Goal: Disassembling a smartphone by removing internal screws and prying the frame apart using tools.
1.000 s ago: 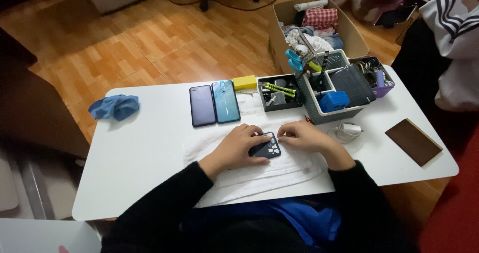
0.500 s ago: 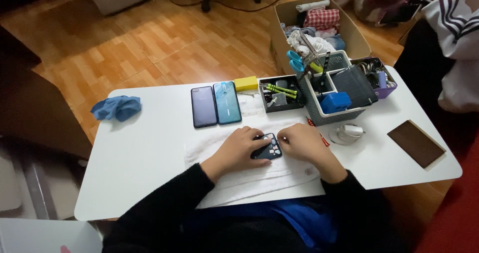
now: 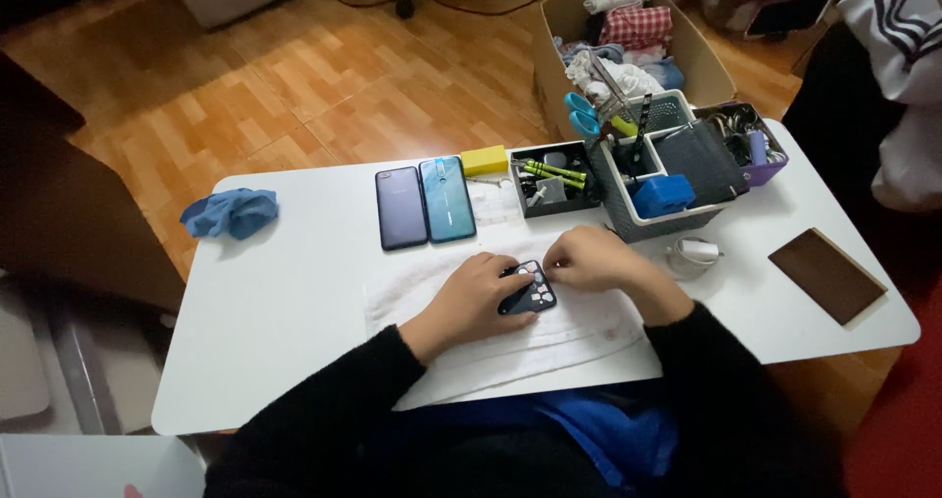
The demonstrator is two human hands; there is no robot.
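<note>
The left hand (image 3: 469, 297) rests on a white towel (image 3: 549, 336) with its fingers curled over the near-left edge of a small dark phone (image 3: 526, 289), pinning it flat, while the right hand (image 3: 589, 260) comes in from the other side, fingers drawn together at the phone's upper right corner; whether they pinch anything small there is too fine to tell. To do this well, the left fingers should likely keep the phone pressed steady against the towel so the right fingers can work the corner gently, without prying hard. Just beyond the fingers on the white counter (image 3: 294, 302) lie two more phones (image 3: 425, 204) side by side, a yellow block (image 3: 484, 159), a black tool tray (image 3: 554, 177) and a grey basket (image 3: 653, 169). Well left of the fingers sits a blue cloth (image 3: 232, 211); well right, a brown wallet (image 3: 827, 274). A cardboard box (image 3: 628, 42) stands on the wooden floor (image 3: 324, 96).
</note>
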